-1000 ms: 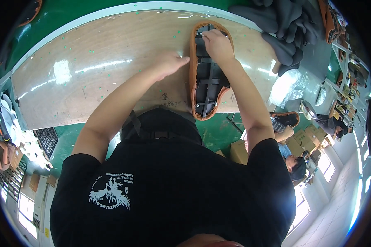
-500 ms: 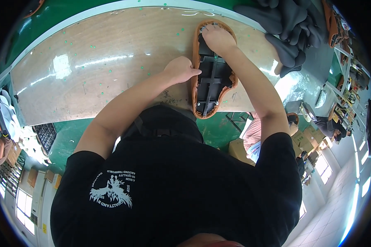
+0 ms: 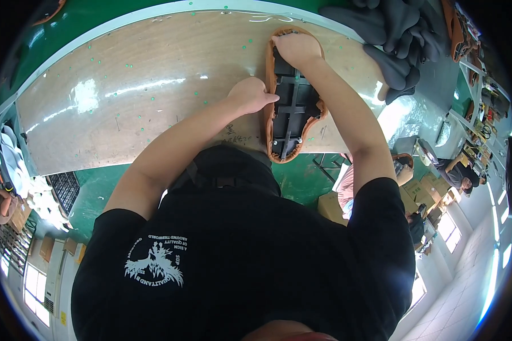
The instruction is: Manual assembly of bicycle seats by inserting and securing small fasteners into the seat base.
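Observation:
An upside-down scooter seat [image 3: 293, 94] lies on the workbench, its narrow end toward me. The black ribbed base faces up, and a brown cover is folded over its rim all round. My left hand [image 3: 249, 95] grips the seat's left edge about midway, thumb pressed on the rim, other fingers tucked out of sight. Across the wide far end is my right hand [image 3: 297, 50], its fingers bent over the far left part of the brown cover's edge. The fingertips there are mostly hidden, but the hand is closed on the cover.
The pale wooden workbench [image 3: 153, 74] is dotted with small green specks. Dark grey seat foams [image 3: 398, 40] are heaped at its far right. Brown seats or covers [image 3: 456, 34] lie beyond them. Cardboard boxes [image 3: 331, 207] and other people [image 3: 461, 173] are at the right, behind my arm.
My right hand has shifted left along the far end of the seat, onto the far left rim. My left hand and the seat have stayed nearly in place.

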`<state>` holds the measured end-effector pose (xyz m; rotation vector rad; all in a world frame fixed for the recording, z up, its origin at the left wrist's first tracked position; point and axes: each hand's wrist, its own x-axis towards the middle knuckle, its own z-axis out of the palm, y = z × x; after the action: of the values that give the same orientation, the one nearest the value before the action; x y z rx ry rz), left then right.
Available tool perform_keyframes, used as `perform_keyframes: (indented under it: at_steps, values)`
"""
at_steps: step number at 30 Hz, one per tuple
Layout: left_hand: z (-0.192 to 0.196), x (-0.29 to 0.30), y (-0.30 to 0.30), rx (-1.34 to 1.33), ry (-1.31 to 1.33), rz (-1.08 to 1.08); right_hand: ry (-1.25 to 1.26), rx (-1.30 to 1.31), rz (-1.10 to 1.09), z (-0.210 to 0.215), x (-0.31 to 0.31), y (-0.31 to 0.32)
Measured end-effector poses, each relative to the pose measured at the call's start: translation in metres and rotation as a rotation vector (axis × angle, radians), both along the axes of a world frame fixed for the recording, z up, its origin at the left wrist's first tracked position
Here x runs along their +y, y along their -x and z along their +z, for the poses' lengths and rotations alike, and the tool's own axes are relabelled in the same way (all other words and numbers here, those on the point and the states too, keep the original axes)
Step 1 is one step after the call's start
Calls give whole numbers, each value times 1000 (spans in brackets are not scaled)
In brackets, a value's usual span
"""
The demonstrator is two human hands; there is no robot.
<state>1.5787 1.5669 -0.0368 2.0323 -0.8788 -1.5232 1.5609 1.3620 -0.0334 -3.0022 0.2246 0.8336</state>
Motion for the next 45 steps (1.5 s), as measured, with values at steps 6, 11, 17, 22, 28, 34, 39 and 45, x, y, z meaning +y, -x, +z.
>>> perform_keyframes:
  at_steps: [6,11,17,22,28,34,39,45]
  values:
    - [-2,-8,-3,46,-17,11,53,-309,-32,-6,-13,32]
    - [20,-19,-20,-60,25,-72,-44,-494,-416,35,-28,71]
    - [-25,-23,-46,-111,68,152,-510,-156,-1212,-22,-26,250]
    - [-66,-10,-156,-532,2,295,-516,-335,-1402,7,-49,261]
    - [-83,-45,-244,-825,174,352,66,-146,-1449,4,-176,386]
    - [-23,-123,-307,-1265,410,-65,-4,-718,-813,48,-224,98]
    - [-49,-182,-334,-1298,368,-340,-176,-1069,-542,-19,-324,-162]
    - [-64,-214,-324,-1308,423,-249,15,-625,-1107,-94,-508,-263]
